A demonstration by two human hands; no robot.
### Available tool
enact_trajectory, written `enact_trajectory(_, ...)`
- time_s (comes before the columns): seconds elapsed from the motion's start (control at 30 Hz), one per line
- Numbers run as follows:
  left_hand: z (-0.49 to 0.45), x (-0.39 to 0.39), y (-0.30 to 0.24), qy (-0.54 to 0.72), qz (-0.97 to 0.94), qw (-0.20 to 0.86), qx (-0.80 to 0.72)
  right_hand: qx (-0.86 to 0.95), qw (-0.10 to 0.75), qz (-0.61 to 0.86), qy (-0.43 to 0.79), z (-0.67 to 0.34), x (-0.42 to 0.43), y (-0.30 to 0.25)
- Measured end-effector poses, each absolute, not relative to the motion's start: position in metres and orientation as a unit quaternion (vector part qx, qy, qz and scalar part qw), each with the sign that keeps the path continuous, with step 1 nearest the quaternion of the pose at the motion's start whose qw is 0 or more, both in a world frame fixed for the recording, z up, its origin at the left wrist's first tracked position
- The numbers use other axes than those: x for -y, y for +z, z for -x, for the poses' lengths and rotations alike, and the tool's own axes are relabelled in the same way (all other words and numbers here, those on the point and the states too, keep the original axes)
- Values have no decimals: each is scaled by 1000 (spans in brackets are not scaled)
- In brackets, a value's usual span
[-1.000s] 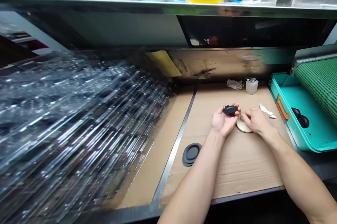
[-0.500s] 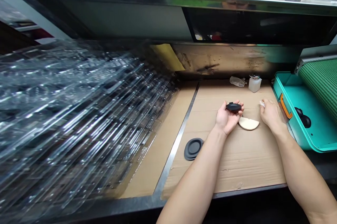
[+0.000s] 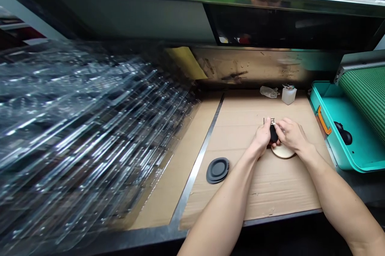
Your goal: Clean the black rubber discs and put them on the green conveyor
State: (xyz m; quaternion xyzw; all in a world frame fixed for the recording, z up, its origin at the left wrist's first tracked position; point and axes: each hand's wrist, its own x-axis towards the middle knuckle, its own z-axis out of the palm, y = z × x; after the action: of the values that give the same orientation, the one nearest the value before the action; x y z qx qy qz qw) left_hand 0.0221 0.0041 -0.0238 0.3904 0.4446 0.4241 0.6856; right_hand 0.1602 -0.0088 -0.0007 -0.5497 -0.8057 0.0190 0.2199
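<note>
My left hand [image 3: 261, 139] grips a small black round plastic part [image 3: 273, 134], tilted up between thumb and fingers. Close against it, my right hand [image 3: 291, 133] is closed in a pinch on a small white scrap [image 3: 274, 124], perhaps a wipe; its kind is not clear. The fingers hide much of both things. Below the hands a cream-coloured round pad [image 3: 282, 152] lies on the cardboard, partly covered by my right hand. A dark grey disc-shaped part [image 3: 217, 170] with a ringed centre rests left of my left forearm.
Clear plastic trays [image 3: 99, 135] are piled high on the left. A teal bin [image 3: 357, 159] with an orange handle holds black parts [image 3: 345, 137] at right, beside a green mesh belt [image 3: 368, 91]. A pump bottle [image 3: 289, 94] and crumpled clear plastic [image 3: 268, 92] stand behind.
My right hand has moved left with the white scrap to meet the black part. My left hand has turned the part from lying flat to tilted up. The view has shifted slightly.
</note>
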Motion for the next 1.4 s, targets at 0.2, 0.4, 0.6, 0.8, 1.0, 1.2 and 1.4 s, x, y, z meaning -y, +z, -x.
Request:
enact_trajectory(0.2,-25,-6,-27,416,-395,678,-459,824,149,546,-7,-162,7,5)
enact_trajectory(0.4,-27,-4,-22,437,-386,642,-498,827,184,530,-32,-155,3,0)
enact_trajectory(0.6,-27,-3,-21,419,-404,644,-496,820,186,541,9,-157,3,3)
enact_trajectory(0.8,-28,-2,-19,422,-419,645,-481,810,195,553,18,-158,3,1)
enact_trajectory(1.0,-27,-2,-20,422,-418,635,-494,809,208,550,4,-159,2,-1)
enact_trajectory(1.2,-27,-2,-21,407,-436,650,-472,818,213,534,33,-165,1,1)
enact_trajectory(1.4,-28,-1,-17,396,-443,641,-485,821,206,531,43,-167,2,9)
